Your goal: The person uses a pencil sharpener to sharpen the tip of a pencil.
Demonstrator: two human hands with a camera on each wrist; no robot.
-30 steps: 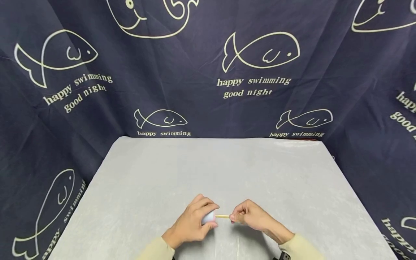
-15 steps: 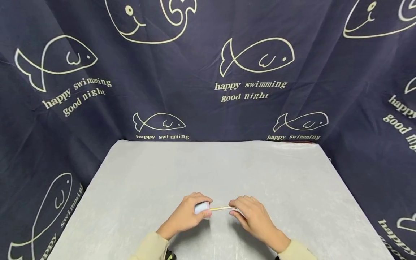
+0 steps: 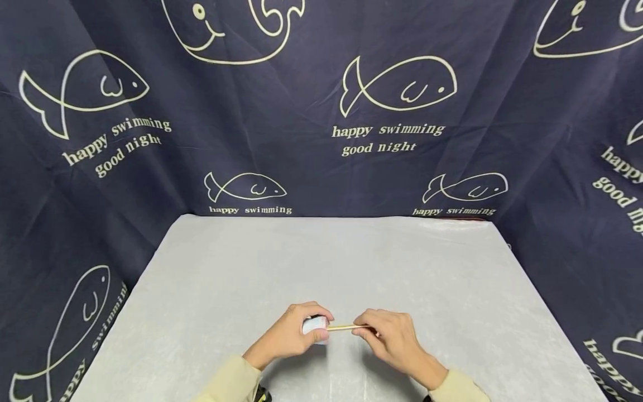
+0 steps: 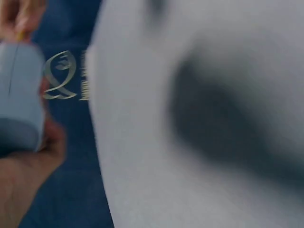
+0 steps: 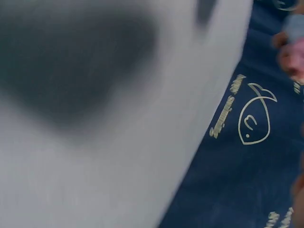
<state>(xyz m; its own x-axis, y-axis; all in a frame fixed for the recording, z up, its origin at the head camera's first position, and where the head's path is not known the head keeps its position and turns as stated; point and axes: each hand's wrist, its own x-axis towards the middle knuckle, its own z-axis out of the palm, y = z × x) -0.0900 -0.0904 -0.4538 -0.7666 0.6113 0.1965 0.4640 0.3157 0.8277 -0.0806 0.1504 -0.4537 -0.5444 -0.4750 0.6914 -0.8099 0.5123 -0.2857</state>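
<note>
My left hand grips a small light-blue pencil sharpener, thumb in front and fingers over the top. Its rounded blue body fills the left edge of the left wrist view, and a pink end shows at the right edge of the right wrist view. A thin yellow pencil runs level from that end across to my right hand, which pinches it between thumb and fingers. The pencil's tip is hidden at the sharpener, and its far end is covered by the right hand.
Both hands are over the near part of a table with a pale grey cover. Behind it and along both sides hangs a dark blue curtain with fish drawings and lettering. Shadows of the hands fall on the cover.
The right hand has turned from a knuckles-up pinch at the pencil's end to a grip with fingers over the top. The sharpener has shifted slightly left with the left hand.
</note>
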